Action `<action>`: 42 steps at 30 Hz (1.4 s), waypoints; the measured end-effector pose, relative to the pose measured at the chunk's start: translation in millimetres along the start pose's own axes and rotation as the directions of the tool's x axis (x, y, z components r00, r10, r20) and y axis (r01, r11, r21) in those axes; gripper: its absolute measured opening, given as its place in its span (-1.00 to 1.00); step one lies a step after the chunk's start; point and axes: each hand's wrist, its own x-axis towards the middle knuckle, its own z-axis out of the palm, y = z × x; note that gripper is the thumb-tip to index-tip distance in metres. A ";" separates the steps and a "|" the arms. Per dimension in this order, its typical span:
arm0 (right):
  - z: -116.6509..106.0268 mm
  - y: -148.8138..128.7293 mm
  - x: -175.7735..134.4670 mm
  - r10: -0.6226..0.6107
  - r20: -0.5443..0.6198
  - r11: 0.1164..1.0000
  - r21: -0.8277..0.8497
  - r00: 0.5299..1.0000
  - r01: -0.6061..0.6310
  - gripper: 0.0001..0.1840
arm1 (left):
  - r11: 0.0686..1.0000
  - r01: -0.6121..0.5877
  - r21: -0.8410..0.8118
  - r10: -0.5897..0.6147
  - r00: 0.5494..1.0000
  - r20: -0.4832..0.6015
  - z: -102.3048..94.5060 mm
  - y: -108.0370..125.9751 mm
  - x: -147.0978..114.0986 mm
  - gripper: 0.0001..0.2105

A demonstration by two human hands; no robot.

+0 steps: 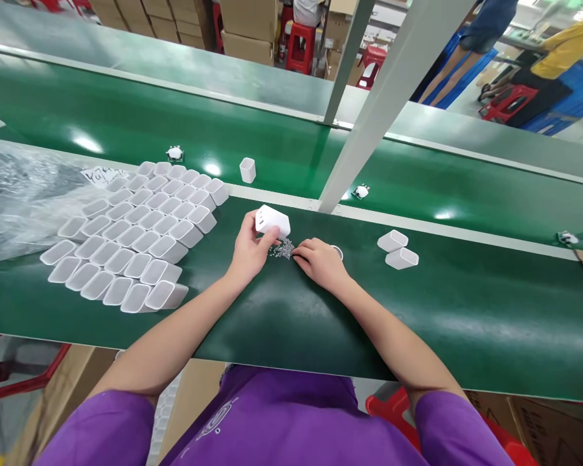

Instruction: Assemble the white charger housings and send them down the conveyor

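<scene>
My left hand (250,249) is closed around a white plastic housing (273,220) with small slots in its end, tilted above the green work surface. Just below it lies a pile of tiny grey metallic parts (282,249). At the right edge of that pile is my right hand (320,262), its fingertips pinched together; whatever they hold, if anything, is too small to name. A white ring-shaped rim (337,251) shows partly behind my right hand. To the left, many open white housings (136,236) stand packed in rows.
Two white housings (401,258) lie to the right. Along the green belt (282,155) behind sit another housing (247,169) and small white components on boards (175,153). A slanting metal post (369,129) rises at the bench's back edge. Clear plastic wrap (19,194) covers the far left.
</scene>
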 end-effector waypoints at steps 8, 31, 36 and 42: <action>-9.9 -12.4 10.9 -0.074 0.175 0.955 -0.272 0.982 0.120 -0.70 | 0.999 0.038 0.024 -0.039 0.999 0.035 0.6 -0.2 -2.3 -0.52; -34.2 -1.8 -54.6 0.178 -0.365 0.736 0.666 0.914 0.122 -0.90 | 0.974 0.228 0.010 -0.199 0.827 0.525 13.0 15.6 -40.2 -0.55; -32.5 -8.9 -57.1 0.132 -0.488 0.845 0.510 0.863 0.159 -0.89 | 0.976 0.076 0.203 -0.181 0.803 0.568 12.1 17.6 -48.9 -0.53; -30.6 -11.3 -57.8 0.044 -0.631 0.932 0.305 0.775 0.196 -0.86 | 0.962 -0.057 0.265 -0.115 0.800 0.589 12.1 22.0 -50.7 -0.51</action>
